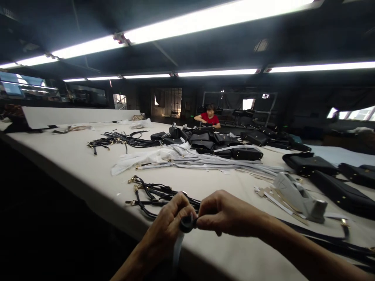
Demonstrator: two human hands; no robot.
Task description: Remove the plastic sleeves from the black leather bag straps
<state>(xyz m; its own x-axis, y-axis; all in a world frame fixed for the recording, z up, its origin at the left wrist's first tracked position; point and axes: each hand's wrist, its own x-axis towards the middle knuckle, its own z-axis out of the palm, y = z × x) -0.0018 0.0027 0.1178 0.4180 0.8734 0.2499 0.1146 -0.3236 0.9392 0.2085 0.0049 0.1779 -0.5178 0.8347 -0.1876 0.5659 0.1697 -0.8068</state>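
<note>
My left hand (170,224) and my right hand (224,214) meet at the near edge of a long white table (73,156). Both pinch a small coiled black strap (187,223) held between the fingertips. A white strip (177,249) hangs down from the left hand. Just beyond the hands lies a bundle of black straps with gold clasps (152,193).
Wrapped straps in white paper (187,158) lie mid-table, black bags (222,142) behind them and more black bags (336,179) at right. A grey tape dispenser (299,195) stands right of my hands. Another strap bundle (117,140) lies far left. A person in red (209,117) works at the far end.
</note>
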